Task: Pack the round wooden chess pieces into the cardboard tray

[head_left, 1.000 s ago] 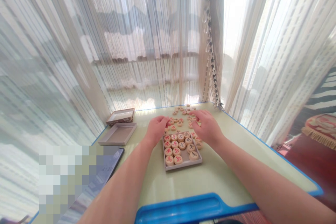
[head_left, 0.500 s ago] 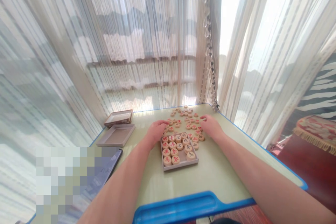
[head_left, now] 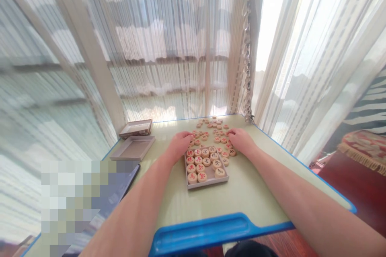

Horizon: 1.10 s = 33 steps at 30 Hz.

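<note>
My left hand (head_left: 180, 144) is beyond the upper left corner of a shallow open box (head_left: 208, 184), its fingers curled together beside some loose pieces; what they hold, if anything, is hidden. Round wooden Chinese chess pieces (head_left: 202, 177) with red or black characters stand in the box in rows, with a gap in its lower middle. My right hand (head_left: 242, 140) is at the right side of the scattered Chinese chess pieces (head_left: 217, 139), its fingertips closed on one at the edge of the group. Several pieces lie between the two hands.
An empty tray (head_left: 132, 147) and a framed box (head_left: 135, 127) are at the table's left edge. Nearer me lies a dark-edged tablet or phone (head_left: 120, 186), partly blurred out. The pale green table (head_left: 229, 200) has a blue rim (head_left: 205, 229). Sheer curtains (head_left: 181, 48) hang behind.
My right hand has moved slightly left towards the scattered pieces. My left hand stays close to the same pieces. The view has shifted a little; the boxed pieces look the same.
</note>
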{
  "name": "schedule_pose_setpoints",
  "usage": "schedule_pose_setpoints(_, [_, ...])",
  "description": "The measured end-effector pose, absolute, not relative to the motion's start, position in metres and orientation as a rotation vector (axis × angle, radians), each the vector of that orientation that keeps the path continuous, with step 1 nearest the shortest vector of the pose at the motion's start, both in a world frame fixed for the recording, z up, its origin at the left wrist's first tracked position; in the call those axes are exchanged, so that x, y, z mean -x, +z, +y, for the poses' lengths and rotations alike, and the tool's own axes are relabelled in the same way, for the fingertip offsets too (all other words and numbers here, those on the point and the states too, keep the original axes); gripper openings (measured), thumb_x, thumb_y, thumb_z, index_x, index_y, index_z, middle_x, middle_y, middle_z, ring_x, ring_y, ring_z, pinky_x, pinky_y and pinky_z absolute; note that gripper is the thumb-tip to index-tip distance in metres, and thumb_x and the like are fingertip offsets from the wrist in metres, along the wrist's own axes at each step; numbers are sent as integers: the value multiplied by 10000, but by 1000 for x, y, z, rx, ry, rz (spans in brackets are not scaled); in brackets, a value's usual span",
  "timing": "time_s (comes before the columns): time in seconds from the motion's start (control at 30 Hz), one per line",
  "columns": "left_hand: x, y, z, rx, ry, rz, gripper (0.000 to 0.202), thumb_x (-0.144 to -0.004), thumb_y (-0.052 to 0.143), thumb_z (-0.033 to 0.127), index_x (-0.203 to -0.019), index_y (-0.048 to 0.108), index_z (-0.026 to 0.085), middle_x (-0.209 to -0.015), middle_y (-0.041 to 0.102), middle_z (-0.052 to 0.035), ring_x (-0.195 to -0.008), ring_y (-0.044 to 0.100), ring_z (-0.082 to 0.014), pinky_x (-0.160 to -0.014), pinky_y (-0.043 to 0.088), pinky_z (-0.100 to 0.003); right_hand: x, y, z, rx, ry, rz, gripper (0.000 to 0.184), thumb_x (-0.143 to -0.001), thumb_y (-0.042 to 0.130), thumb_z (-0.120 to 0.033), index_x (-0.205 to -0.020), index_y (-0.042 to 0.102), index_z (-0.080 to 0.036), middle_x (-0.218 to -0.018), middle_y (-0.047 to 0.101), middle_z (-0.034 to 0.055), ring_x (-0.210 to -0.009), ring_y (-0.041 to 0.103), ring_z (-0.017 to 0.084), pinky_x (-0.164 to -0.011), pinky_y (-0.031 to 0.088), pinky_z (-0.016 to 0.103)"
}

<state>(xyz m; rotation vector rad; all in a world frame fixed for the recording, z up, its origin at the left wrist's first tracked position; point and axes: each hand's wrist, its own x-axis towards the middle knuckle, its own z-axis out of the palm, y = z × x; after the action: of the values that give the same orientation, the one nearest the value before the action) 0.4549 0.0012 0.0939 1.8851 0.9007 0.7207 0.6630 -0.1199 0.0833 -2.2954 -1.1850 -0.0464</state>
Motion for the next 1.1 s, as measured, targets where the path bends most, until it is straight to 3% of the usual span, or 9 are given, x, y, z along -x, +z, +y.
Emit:
schedule_pose_setpoints(0.23, [-454, 94, 0, -1879, 694, 912, 295, -683, 552, 415, -780, 669, 163, -780, 659, -59, -762, 569, -200, -689, 426, -320, -668, 81, -118, 2277, -20, -1180, 360, -715, 363, -116, -911, 659, -175, -1043, 620, 74, -1010, 519, 181, -841, 373, 244])
schedule_pose_setpoints(0.47, [-451, 98, 2, -1722, 711, 907, 234, -675, 526, 306, -812, 671, 184, -887, 649, -66, -781, 572, -193, -649, 428, -296, -669, 82, -119, 2283, -19, -1180, 356, -729, 354, -125, -899, 662, -175, -1019, 640, 66, -959, 546, 187, -804, 394, 257])
schedule_pose_setpoints(0.67, [-450, 98, 5, -1776, 840, 988, 245, -642, 467, 213, -787, 663, 189, -840, 642, -58, -778, 554, -192, -599, 415, -278, -660, 87, -121, 2290, -28, -1237, 330, -761, 360, -161, -877, 669, -176, -1037, 643, 62, -971, 544, 184, -818, 387, 251])
schedule_pose_setpoints(0.93, [-450, 93, 12, -1943, 851, 1050, 235, -680, 466, 247, -793, 667, 202, -855, 657, -50, -840, 565, -207, -765, 446, -338, -655, 91, -124, 2326, -25, -1293, 275, -777, 399, -235, -850, 660, -195, -959, 663, 55, -895, 565, 192, -738, 394, 254])
schedule_pose_setpoints(1.1, [-454, 91, 2, -2224, 710, 919, 253, -723, 481, 273, -823, 710, 235, -1188, 571, -47, -1155, 430, -251, -1023, 271, -386, -653, 90, -125, 2363, -20, -1303, 257, -764, 420, -250, -821, 664, -196, -908, 669, 62, -861, 573, 200, -706, 393, 259])
